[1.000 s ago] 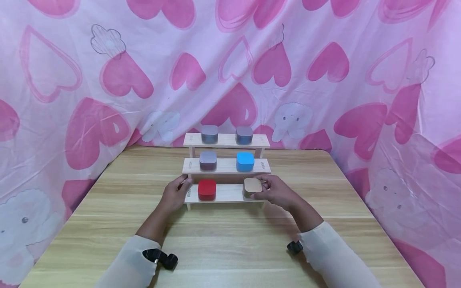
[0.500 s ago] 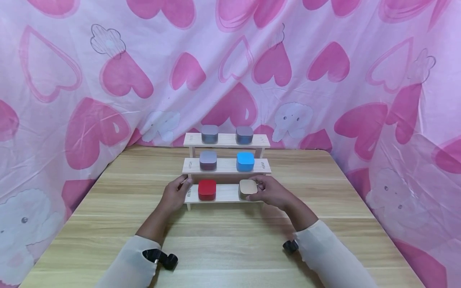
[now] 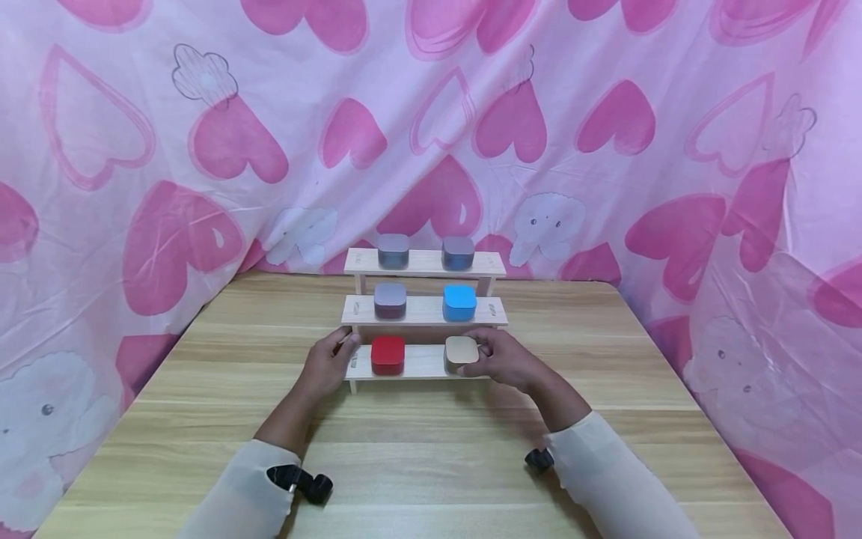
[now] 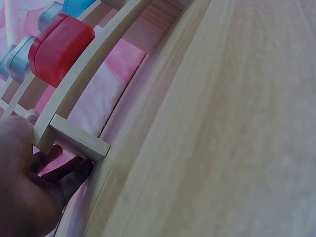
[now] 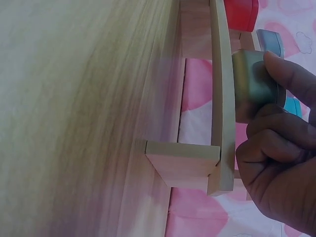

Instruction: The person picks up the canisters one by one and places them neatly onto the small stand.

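A three-step wooden display stand (image 3: pixel 424 361) stands on the table, with two small rounded-square tins on each step. At the right of the lowest step, my right hand (image 3: pixel 506 361) pinches a gold tin (image 3: pixel 461 353) between thumb and fingers. In the right wrist view the gold tin (image 5: pixel 252 84) sits right at the step's board. My left hand (image 3: pixel 330 364) grips the left end of the same step. The left wrist view shows the thumb at the board and fingers by the stand's leg (image 4: pixel 81 138). A red tin (image 3: pixel 387 355) sits on the step between the hands.
The middle step bears a greyish-purple tin (image 3: pixel 390 300) and a blue tin (image 3: pixel 459 302). Two grey-blue tins, left (image 3: pixel 393 251) and right (image 3: pixel 458 254), stand on the top step. Behind the wooden table (image 3: pixel 431 457) hangs a pink heart-patterned cloth (image 3: pixel 431 97).
My right hand has slid the gold tin a little to the left along the lowest step, mostly in the first half second. My left hand has stayed at the stand's left end.
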The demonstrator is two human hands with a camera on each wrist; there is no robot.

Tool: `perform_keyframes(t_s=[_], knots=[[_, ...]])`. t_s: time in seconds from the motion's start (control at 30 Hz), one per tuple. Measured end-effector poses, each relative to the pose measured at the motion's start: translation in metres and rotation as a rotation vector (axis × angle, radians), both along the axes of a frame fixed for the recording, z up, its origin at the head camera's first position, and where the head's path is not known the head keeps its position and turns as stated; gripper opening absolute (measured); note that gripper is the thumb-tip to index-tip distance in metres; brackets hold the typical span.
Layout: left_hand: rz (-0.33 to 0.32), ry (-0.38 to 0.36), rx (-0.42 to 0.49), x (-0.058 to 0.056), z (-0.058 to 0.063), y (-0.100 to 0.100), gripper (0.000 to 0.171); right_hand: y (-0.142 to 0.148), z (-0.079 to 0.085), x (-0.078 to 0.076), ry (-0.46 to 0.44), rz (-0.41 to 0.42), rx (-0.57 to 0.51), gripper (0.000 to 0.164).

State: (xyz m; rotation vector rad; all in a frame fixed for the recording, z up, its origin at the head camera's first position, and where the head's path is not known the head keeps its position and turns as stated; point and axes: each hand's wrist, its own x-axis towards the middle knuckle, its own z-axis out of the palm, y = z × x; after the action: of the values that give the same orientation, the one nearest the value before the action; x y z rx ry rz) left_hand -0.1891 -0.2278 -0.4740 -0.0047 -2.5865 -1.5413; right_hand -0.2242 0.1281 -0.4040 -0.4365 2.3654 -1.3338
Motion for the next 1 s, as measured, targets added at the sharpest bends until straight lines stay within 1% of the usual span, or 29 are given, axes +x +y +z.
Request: perform_keyframes(t_s=[0.13,0.23,0.37,0.43,0.5,0.67,0.87,0.93,1.0], knots=[[0.002,0.002,-0.009,0.000,-0.001,0.000,0.047,0.001,0.001,-0.001,-0.009,0.014,0.020,0.056],[0.002,0.001,-0.010,0.001,-0.001,-0.001,0.048,0.002,0.001,-0.003,-0.034,0.027,0.011,0.059],[-0.001,0.000,-0.002,0.001,0.000,-0.002,0.049,0.005,0.000,-0.004,-0.087,0.028,-0.011,0.074],[-0.001,0.000,0.002,0.002,0.000,-0.002,0.049,0.006,0.000,-0.004,-0.102,0.024,-0.015,0.081],[-0.003,0.000,0.001,0.002,0.000,-0.002,0.050,0.008,0.001,-0.004,-0.111,0.016,-0.013,0.086],[0.002,-0.006,0.003,0.002,-0.001,-0.002,0.049,0.013,0.005,0.000,-0.113,0.007,0.001,0.085],[-0.025,-0.020,-0.001,-0.003,0.001,-0.004,0.050,0.019,0.006,0.005,-0.111,-0.016,0.002,0.086],[-0.037,-0.027,0.002,-0.006,0.002,-0.004,0.054,0.020,0.007,0.006,-0.104,-0.030,0.001,0.083],[-0.031,-0.044,0.009,-0.007,0.004,-0.005,0.064,0.022,0.009,0.007,-0.096,-0.040,0.001,0.081]])
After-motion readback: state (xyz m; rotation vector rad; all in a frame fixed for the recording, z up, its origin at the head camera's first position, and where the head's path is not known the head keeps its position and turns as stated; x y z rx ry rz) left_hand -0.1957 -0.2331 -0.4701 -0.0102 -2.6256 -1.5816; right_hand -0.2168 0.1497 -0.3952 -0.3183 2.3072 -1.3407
